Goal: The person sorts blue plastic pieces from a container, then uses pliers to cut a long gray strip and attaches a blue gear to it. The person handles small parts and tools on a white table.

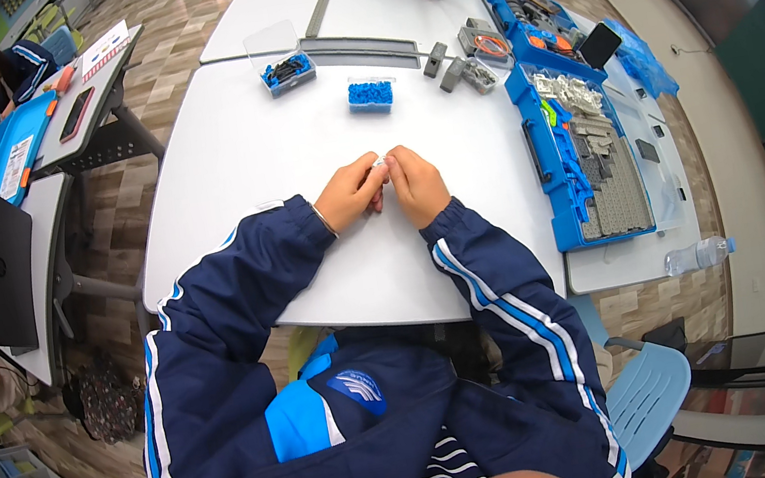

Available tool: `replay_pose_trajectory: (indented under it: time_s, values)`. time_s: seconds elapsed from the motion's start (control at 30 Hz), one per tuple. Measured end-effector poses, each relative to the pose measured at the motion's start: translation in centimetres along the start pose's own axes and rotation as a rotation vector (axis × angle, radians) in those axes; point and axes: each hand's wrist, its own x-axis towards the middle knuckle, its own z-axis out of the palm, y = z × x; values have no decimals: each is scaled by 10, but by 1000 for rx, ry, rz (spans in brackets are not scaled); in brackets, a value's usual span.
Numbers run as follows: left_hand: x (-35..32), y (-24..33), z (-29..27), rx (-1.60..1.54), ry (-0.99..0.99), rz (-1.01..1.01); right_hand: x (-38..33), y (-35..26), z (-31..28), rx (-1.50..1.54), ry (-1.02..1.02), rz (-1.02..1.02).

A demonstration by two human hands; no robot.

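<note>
Both hands pinch one tiny pale piece (381, 165) between their fingertips: the left hand (351, 191) and the right hand (416, 185) are closed on it, touching each other, just above the white table (233, 152). It could slip out and roll away, because it is so small and mostly hidden. It looks whitish; its shape is too small to tell.

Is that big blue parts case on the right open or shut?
Open: the blue parts case lies flat, with grey pieces showing in its compartments.
</note>
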Motion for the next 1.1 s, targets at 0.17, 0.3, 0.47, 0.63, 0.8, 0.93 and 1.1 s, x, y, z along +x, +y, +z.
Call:
replay_pose_trajectory:
  time_s: [0.17, 0.3, 0.47, 0.63, 0.8, 0.93, 1.1]
  values:
    - [10, -6, 1, -269, 135, -68, 90, -8, -62, -299, 256, -309]
    - [15, -5, 4, -145, 85, -100, 237, 25, -143, -537, 388, -433]
    - [21, 0, 7, -48, 163, -24, 359, 130, -198, -1112, 244, -54]
    - [20, 4, 7, 18, 185, 55, 423, 240, -210, -1097, 303, 275]
    - [23, 10, 5, -6, 134, 40, 459, 300, -205, -903, 412, 511]
    - [23, 11, 5, 36, 120, 26, 445, 300, -221, -913, 247, 479]
    - [23, 4, 6, 52, 107, 49, 411, 245, -270, -1041, 307, 400]
